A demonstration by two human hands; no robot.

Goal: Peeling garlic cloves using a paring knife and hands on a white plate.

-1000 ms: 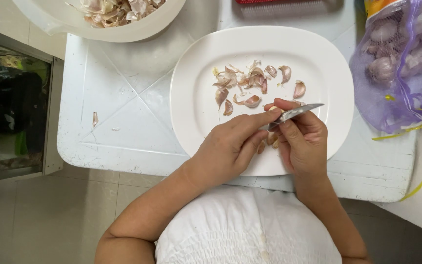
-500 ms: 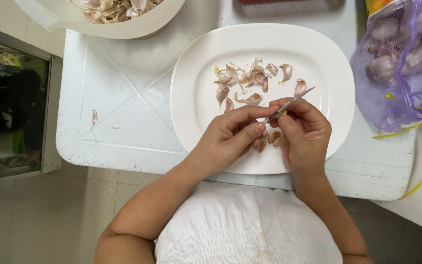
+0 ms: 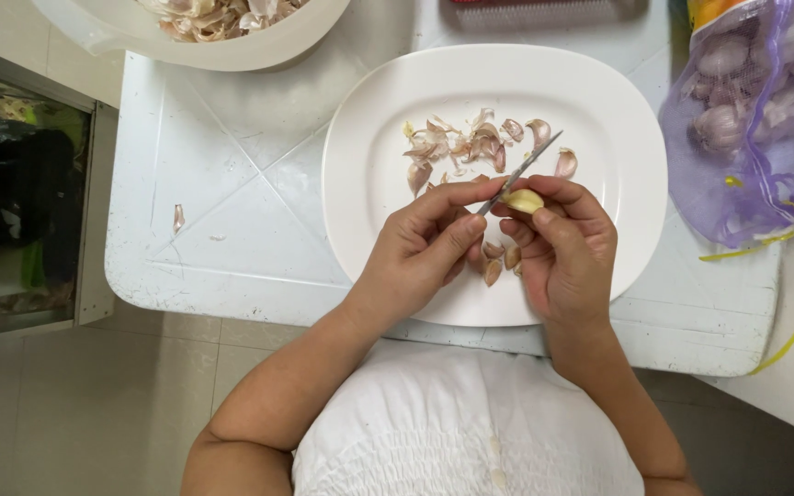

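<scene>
A: Garlic peeling, mid-clove. We have a pale yellow garlic clove (image 3: 524, 200) pinched between the fingertips of our right hand (image 3: 567, 253), held just above the near half of the white plate (image 3: 360, 138).

B: And the left hand (image 3: 425, 253)?

A: Closed around a small knife (image 3: 518, 173). The handle is hidden in our fingers; only the thin blade shows, running up and to the right, its lower part lying against the clove.

B: So both hands are full. How far along is this clove?

A: It looks mostly bare, smooth and yellow where we can see it. Whether skin clings underneath, we cannot tell; our fingers cover that side.

B: Where does the waste sit?

A: Loose skins (image 3: 470, 147) lie scattered on the far half of the plate. A few more pieces (image 3: 498, 266) rest just under our hands; peeled or not, we cannot say. One stray flake (image 3: 177, 218) lies on the white table (image 3: 232, 248), well apart.

B: Supplies?

A: A purple mesh bag (image 3: 755, 119) of whole garlic heads to the right, touching the plate's edge. A pale bowl (image 3: 259, 46) of skins and cloves at the far left.

B: What does the next move call for?

A: Our judgement: a light, shallow stroke with the blade edge and a steady pinch, with the right thumb kept clear.
</scene>
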